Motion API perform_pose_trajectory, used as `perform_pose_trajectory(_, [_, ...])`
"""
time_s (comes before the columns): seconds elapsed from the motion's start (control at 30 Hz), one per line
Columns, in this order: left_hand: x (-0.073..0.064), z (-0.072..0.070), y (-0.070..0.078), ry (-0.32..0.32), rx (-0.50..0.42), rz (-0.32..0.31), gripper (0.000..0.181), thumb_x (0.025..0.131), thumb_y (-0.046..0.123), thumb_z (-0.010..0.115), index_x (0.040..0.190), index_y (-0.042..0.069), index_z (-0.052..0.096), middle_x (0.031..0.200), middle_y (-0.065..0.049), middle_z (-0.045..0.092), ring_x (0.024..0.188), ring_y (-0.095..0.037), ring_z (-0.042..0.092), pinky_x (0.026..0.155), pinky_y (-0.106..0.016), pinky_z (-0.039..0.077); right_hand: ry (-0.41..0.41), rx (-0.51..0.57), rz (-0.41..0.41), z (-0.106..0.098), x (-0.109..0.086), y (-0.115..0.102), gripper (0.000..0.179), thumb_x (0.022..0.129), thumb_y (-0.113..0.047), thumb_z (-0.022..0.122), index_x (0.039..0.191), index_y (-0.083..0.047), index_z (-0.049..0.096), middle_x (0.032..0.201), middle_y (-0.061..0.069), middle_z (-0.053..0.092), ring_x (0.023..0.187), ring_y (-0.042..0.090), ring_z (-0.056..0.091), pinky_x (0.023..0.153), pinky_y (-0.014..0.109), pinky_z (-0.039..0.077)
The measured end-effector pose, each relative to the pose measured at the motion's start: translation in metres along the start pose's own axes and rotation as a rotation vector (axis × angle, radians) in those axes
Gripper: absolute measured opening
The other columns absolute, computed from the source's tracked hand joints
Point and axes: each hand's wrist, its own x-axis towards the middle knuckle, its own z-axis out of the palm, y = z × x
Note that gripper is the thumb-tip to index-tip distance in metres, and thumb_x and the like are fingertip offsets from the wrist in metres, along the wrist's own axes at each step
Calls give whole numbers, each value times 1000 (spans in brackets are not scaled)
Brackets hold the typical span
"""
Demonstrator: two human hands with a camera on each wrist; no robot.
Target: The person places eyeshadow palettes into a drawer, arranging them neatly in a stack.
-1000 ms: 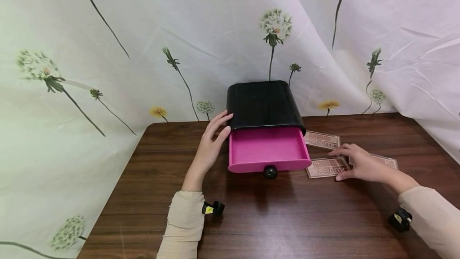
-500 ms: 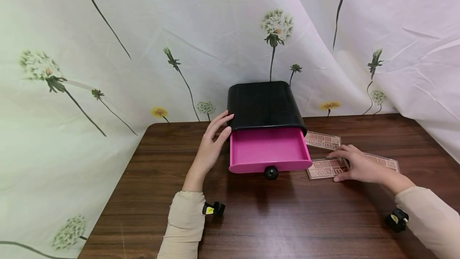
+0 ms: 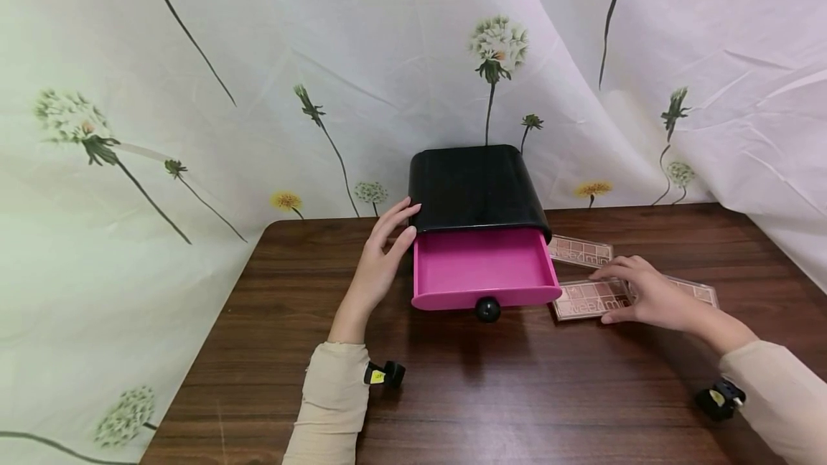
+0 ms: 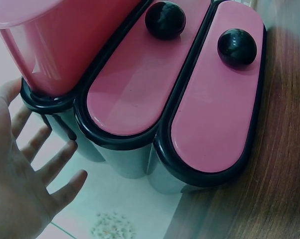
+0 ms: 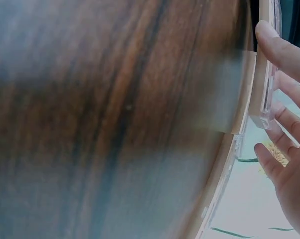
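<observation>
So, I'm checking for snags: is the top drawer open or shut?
Open: the pink top drawer sticks out from the black cabinet, its inside showing.

A black three-tier box (image 3: pixel 478 185) stands at the left fingers (image 3: pixel 395 219), its pink top drawer (image 3: pixel 481 264) pulled out to their right, two lower drawers (image 4: pixel 140 94) closed, round black knobs (image 4: pixel 237 48) on their fronts. Pinched in the right fingers (image 3: pixel 614 270), a palette (image 3: pixel 586 300) shows beige and rosy pans beneath a clear, lettered lid.

There is room from above to reach into the protruding pink plastic drawer (image 3: pixel 484 300), but the glossy black round-cornered plastic cabinet (image 3: pixel 474 189) bars the way behind.
</observation>
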Motion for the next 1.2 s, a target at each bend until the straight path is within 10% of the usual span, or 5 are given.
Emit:
perform_pose_trajectory(0.53, [0, 0, 2, 3, -4, -1, 40, 104, 31, 51, 143, 24, 55, 155, 12, 36, 138, -12, 34, 101, -45, 36, 88, 3, 29, -22, -13, -29, 64, 61, -15, 94, 119, -8, 67, 116, 1, 58, 111, 10, 42, 96, 6, 20])
perform_pose_trajectory(1.2, [0, 0, 1, -4, -3, 1, 39, 105, 29, 50, 143, 23, 55, 155, 11, 35, 138, -13, 35, 101, -45, 36, 192, 55, 61, -60, -14, -66, 71, 55, -2, 94, 120, -11, 66, 118, -9, 56, 113, -1, 44, 97, 8, 26])
